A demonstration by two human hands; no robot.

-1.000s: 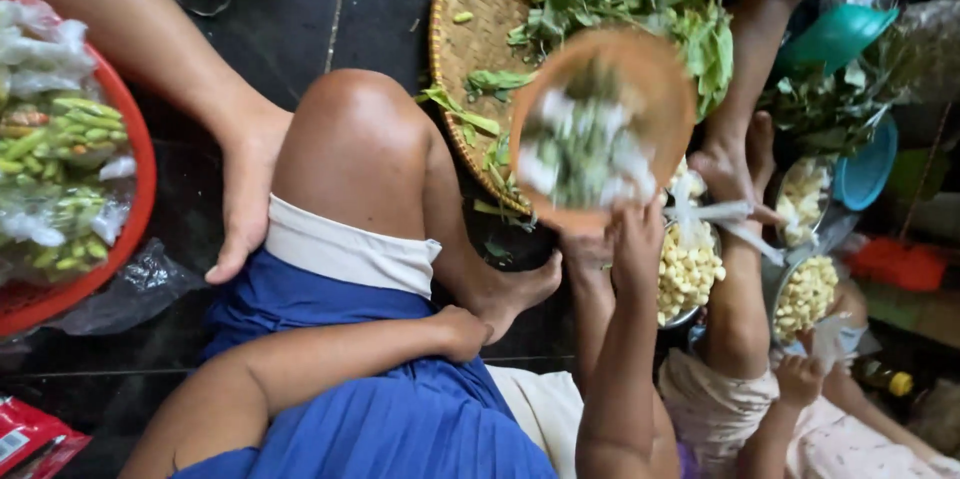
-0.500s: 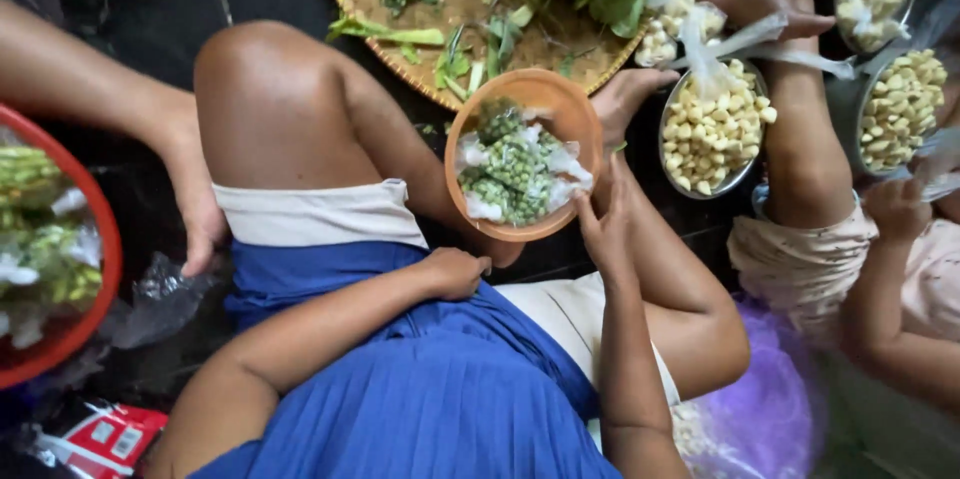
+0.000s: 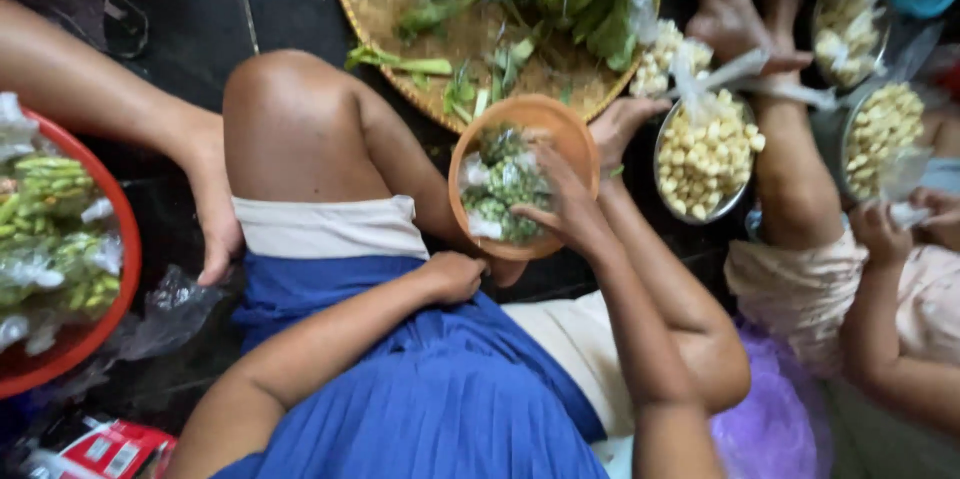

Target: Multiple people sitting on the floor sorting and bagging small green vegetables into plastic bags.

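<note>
The orange bowl [image 3: 524, 174] sits tilted between the two hands, just past the raised knee [image 3: 290, 119], its mouth turned up toward the camera and filled with small clear bags of chopped green vegetables [image 3: 500, 189]. The right hand [image 3: 565, 204] is the nearer one: it lies over the bowl's right rim, fingers loosely curled and reaching inward onto the bags, thumb toward the near edge. The bags lie directly under and to the left of those fingertips, so any reach goes leftward into the bowl. The left hand [image 3: 455, 274] is closed into a loose fist at the bowl's lower left edge, resting on the blue skirt [image 3: 430, 389]; whether it actually grips the rim or only touches it is hard to tell. Beyond the bowl lies the woven tray [image 3: 400, 9] of leafy greens, nearly touching the far rim. Just right stands a metal bowl of pale kernels [image 3: 705, 154] with another person's hand [image 3: 620, 124] at its edge, close to the right hand. Far left, a red basin [image 3: 110, 269] holds bagged green pods, a third person's hand [image 3: 215, 214] pressed flat on the dark floor beside it.
</note>
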